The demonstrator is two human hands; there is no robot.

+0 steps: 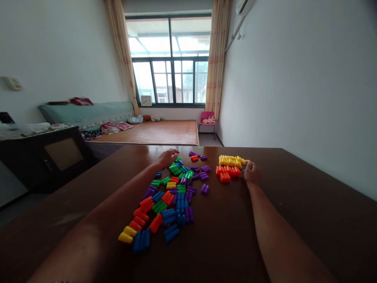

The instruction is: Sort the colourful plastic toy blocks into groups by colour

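Observation:
My left hand (169,156) is over the far end of a loose pile of coloured plastic pieces, its fingers apart and nothing seen in them. Green pieces (176,169) lie just below it, with blue pieces (182,202), purple pieces (205,189) and red-orange pieces (156,223) spread toward me. At the right, my right hand (251,172) has its fingers closed at the right end of a yellow row (230,161), around what seems to be a yellow piece. Nearer me than that row sits a group of red-orange pieces (228,171).
The brown table (224,243) carries everything. Beyond it stand a bed with a mat (165,131) and a pink chair (207,118). A dark cabinet (38,157) is at the left, and a white wall rises at the right.

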